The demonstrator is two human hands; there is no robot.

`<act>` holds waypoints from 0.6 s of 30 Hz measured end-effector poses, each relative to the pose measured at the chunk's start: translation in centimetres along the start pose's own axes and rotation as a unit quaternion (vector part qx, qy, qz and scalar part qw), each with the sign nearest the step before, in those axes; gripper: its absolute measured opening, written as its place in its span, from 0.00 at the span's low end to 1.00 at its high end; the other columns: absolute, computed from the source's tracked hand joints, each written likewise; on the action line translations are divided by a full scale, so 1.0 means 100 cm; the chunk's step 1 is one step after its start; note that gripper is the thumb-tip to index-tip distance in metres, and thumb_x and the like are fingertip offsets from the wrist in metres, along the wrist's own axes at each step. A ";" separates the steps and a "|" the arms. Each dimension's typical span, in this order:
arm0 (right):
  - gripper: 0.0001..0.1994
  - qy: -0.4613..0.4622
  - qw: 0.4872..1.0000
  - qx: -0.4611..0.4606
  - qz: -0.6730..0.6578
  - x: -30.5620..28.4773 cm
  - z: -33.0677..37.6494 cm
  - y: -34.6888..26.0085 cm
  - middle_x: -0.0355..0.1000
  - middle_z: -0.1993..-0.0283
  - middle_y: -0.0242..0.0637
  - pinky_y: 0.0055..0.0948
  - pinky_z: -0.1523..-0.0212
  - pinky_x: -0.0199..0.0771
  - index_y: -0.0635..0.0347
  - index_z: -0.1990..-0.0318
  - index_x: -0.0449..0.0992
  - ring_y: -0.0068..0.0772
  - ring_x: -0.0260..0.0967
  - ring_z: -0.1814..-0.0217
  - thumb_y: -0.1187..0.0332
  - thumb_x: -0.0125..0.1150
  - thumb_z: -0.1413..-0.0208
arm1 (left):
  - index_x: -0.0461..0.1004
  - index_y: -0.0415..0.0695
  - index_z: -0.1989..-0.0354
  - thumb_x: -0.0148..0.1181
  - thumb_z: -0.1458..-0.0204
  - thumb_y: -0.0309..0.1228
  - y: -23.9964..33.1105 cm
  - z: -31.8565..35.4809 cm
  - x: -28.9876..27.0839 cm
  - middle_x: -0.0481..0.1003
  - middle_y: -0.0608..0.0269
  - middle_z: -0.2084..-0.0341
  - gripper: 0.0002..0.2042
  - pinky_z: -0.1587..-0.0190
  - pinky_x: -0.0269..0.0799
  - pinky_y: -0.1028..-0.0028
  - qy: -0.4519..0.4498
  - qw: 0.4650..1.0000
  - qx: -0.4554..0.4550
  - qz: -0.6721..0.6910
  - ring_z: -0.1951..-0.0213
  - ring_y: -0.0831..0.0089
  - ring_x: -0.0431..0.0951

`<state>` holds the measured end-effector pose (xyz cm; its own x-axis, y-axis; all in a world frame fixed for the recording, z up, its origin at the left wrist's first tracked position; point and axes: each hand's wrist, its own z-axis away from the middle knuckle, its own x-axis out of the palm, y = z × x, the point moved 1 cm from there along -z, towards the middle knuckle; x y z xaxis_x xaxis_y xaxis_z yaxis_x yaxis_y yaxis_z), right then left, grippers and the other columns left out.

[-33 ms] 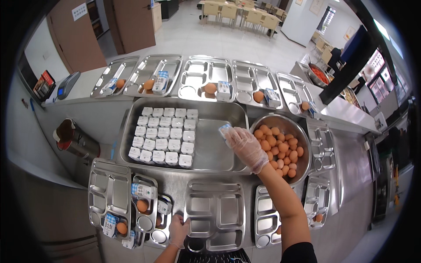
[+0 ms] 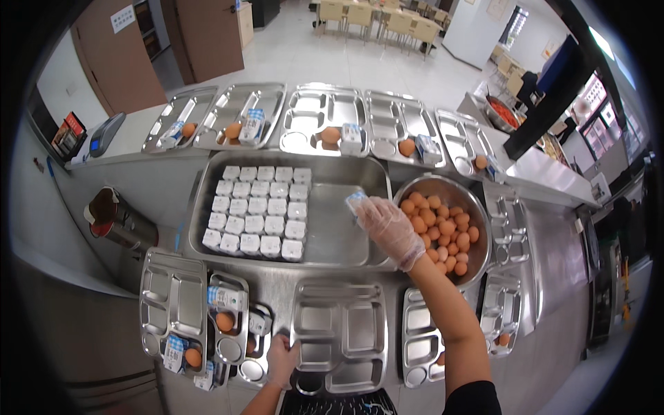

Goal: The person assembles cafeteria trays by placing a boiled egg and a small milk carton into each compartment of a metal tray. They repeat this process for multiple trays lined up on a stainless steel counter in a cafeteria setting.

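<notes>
Pale floor (image 2: 297, 59) and chairs (image 2: 360, 19) well beyond both hands. Nearer, ahead of the right hand (image 2: 389, 229), five far trays (image 2: 318, 105) in a row, one egg and one carton on each. Pinched in that gloved hand: one carton (image 2: 355, 201), blue-and-white end poking out at the fingertips, over the right end of the pan (image 2: 339, 238). Left of the fingertips, open pan floor, then twenty-five white cartons (image 2: 256, 206) packed five by five. Under the hand, the pan's right rim; just right of it, one bowl (image 2: 432, 185) with roughly thirty eggs (image 2: 446, 227), lower ones hidden, so no exact count. At the left rim of one near tray (image 2: 363, 328), the gloved left hand (image 2: 281, 361), fingers bent; cannot tell whether pinching the rim. Left of it, at least three overlapping trays (image 2: 187, 297), with three eggs and four cartons showing. Ahead of it, a narrow open strip of bench (image 2: 275, 281) below the pan. Either side of the right forearm (image 2: 449, 311), two trays (image 2: 418, 321), one egg showing on each.
</notes>
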<state>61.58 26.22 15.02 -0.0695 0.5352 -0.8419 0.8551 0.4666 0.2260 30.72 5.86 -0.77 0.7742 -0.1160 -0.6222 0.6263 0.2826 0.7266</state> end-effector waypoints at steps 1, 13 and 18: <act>0.18 -0.010 1.000 0.002 0.009 -0.007 0.000 -0.001 0.65 0.58 0.35 0.29 0.51 0.67 0.60 0.52 0.67 0.32 0.66 0.57 0.73 0.52 0.53 | 0.67 0.38 0.70 0.66 0.57 0.32 0.006 -0.005 -0.003 0.69 0.61 0.82 0.14 0.74 0.68 0.71 -0.005 1.000 0.011 0.004 0.79 0.70 0.70; 0.08 -0.200 0.978 0.065 -0.007 -0.008 0.036 -0.011 0.66 0.63 0.34 0.29 0.54 0.67 0.57 0.63 0.69 0.33 0.66 0.56 0.72 0.52 0.52 | 0.70 0.39 0.70 0.63 0.55 0.31 -0.021 -0.018 0.009 0.72 0.57 0.81 0.10 0.72 0.69 0.68 -0.073 0.996 0.025 0.038 0.77 0.64 0.74; 0.10 -0.102 0.986 0.087 -0.103 -0.024 0.040 -0.026 0.68 0.63 0.35 0.31 0.53 0.67 0.58 0.63 0.70 0.35 0.67 0.56 0.74 0.55 0.55 | 0.70 0.39 0.70 0.62 0.55 0.31 -0.025 -0.018 0.009 0.72 0.56 0.82 0.10 0.72 0.69 0.68 -0.076 0.996 0.037 0.036 0.77 0.63 0.74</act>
<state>61.52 20.91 14.50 -0.1619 0.2798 -0.9463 0.9096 0.4141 -0.0331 29.69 6.74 -3.62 0.8190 -0.2420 -0.5203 0.5691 0.2255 0.7908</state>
